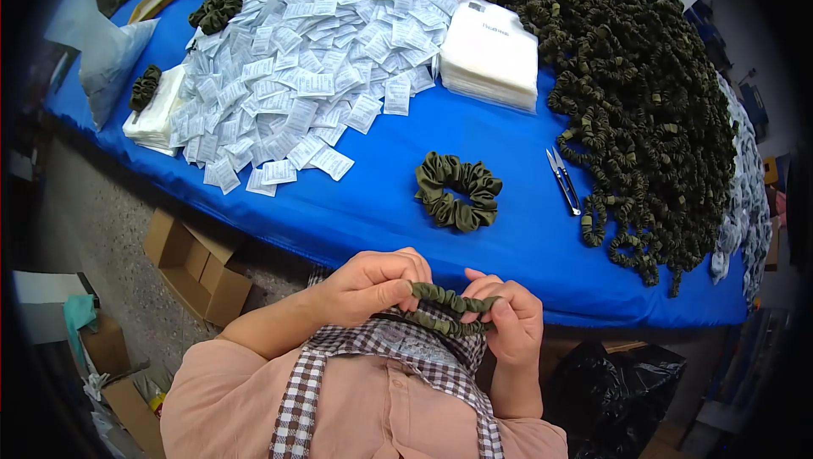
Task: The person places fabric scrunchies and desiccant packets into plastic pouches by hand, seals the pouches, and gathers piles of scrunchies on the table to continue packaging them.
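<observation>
A thin, gathered olive-green scrunchie [449,299] is stretched between my hands, above my checked apron and in front of the table's near edge. My left hand [378,284] pinches its left end with thumb and fingers. At the other end my right hand [511,315] is closed on it, the fingers partly inside the loop. Just beyond my hands a fuller, ruffled olive scrunchie [458,191] lies flat on the blue tablecloth [373,222].
Small white printed packets [296,69] are heaped at the back left, beside a stack of clear plastic bags [489,52]. Thread snips [563,181] lie near a large pile of green scrunchies [644,112] at the right. A cardboard box [199,268] stands on the floor.
</observation>
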Demonstrator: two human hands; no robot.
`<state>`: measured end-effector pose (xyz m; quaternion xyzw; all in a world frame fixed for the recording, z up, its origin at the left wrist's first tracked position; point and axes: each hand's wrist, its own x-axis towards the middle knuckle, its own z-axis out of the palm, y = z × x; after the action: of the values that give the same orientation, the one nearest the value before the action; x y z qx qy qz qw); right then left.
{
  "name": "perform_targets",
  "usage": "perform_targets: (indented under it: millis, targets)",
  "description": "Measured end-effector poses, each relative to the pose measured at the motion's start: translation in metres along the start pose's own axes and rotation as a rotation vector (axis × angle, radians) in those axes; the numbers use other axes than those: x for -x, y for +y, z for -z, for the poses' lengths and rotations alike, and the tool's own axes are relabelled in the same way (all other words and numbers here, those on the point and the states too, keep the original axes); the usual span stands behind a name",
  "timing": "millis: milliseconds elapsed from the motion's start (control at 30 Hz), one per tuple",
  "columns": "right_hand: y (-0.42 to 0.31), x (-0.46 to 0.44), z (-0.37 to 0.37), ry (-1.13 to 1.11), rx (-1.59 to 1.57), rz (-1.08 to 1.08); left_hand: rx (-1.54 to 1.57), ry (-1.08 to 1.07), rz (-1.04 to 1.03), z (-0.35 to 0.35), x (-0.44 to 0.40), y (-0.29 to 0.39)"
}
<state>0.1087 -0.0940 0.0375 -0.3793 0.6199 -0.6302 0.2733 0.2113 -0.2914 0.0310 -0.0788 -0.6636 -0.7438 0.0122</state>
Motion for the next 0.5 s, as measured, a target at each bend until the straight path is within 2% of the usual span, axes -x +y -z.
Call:
perform_targets:
  millis: [100,233,267,400,467,500]
  targets:
    - [0.000,0.001,0.000,0.036,-0.090,0.052,-0.019,0.017,-0.016,-0.008,-0.008,0.003]
    - [-0.010,0.000,0.001,-0.032,-0.155,-0.222,-0.411,-0.017,-0.138,-0.018,-0.022,0.009]
    - [-0.009,0.000,0.002,-0.031,-0.152,-0.220,-0.411,-0.018,-0.141,-0.018,-0.023,0.009]
    - [0.004,0.006,0.004,0.179,-0.420,-0.194,-0.275,0.028,-0.113,-0.007,-0.028,0.002]
    - [0.003,0.004,0.015,0.359,-0.488,-0.255,-0.511,0.181,-0.240,0.012,-0.038,0.001]
    - [0.004,0.002,0.021,0.366,-0.487,-0.251,-0.511,0.174,-0.243,0.016,-0.048,0.005]
